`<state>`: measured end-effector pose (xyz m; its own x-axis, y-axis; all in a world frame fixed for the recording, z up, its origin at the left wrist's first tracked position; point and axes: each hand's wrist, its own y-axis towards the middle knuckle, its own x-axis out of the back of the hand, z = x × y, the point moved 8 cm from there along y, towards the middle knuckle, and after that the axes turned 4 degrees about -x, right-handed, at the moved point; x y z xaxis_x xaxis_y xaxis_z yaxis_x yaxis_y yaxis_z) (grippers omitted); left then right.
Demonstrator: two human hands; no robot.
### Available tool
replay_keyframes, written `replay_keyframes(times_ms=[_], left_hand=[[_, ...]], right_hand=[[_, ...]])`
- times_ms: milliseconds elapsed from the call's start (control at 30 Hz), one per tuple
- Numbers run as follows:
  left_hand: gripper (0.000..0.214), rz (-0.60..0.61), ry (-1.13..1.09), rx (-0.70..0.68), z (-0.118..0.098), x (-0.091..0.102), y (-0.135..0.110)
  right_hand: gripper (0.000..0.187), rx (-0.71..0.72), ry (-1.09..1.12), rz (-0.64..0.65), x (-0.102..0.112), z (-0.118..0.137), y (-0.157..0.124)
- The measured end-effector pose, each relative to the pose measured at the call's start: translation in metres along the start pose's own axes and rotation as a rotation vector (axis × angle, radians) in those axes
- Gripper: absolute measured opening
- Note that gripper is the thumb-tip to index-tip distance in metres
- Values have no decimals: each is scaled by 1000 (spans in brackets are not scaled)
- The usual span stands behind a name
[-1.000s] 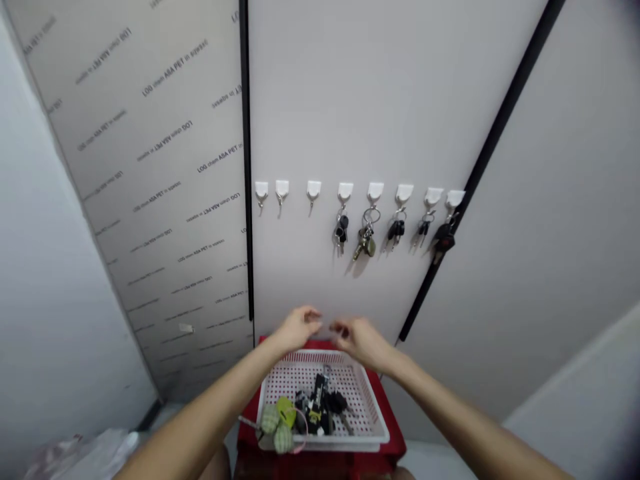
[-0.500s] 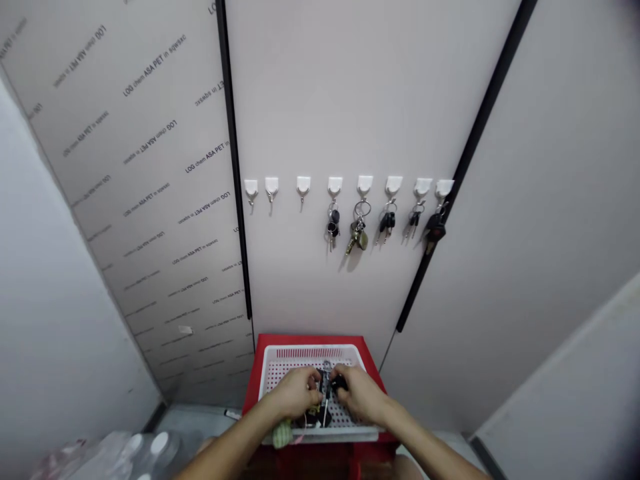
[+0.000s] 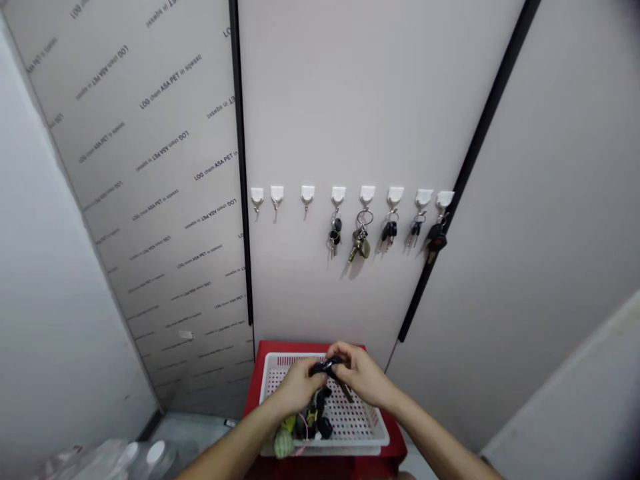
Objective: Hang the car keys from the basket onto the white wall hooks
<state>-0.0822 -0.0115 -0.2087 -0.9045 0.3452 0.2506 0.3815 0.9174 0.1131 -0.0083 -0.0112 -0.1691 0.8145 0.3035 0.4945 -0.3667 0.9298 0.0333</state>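
Above the white plastic basket (image 3: 373, 437), both hands hold one bunch of keys (image 3: 327, 366) with black heads. My left hand (image 3: 299, 387) pinches its left side, and my right hand (image 3: 364, 377) grips its right side. A brownish key blade slants down below my right fingers. The fingers partly cover the bunch. Beneath my left hand, more dark keys (image 3: 320, 403) lie in the basket with a green striped plush charm (image 3: 284, 441) and a pink cord.
The basket stands on a red stool (image 3: 256, 373) against the wall. White hooks run in a row; several on the right carry keys (image 3: 359, 245), while three left hooks (image 3: 307, 195) hold none. Clear plastic bottles (image 3: 157, 457) stand on the floor at lower left.
Both hands have risen from inside the basket, bringing the black-headed keys up between them. The other keys and the plush charm stay in the basket. The view has shifted slightly.
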Motion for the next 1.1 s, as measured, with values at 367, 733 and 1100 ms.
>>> replay_keyframes(times_ms=[367, 733, 1100], left_hand=[[8, 35, -136, 68, -19, 7, 8], [15, 29, -186, 108, -16, 10, 11], [26, 62, -192, 145, -17, 13, 2]], right_hand=[[12, 183, -361, -165, 16, 22, -4], [18, 291, -449, -169, 17, 34, -3], [16, 279, -465, -116, 11, 44, 0]])
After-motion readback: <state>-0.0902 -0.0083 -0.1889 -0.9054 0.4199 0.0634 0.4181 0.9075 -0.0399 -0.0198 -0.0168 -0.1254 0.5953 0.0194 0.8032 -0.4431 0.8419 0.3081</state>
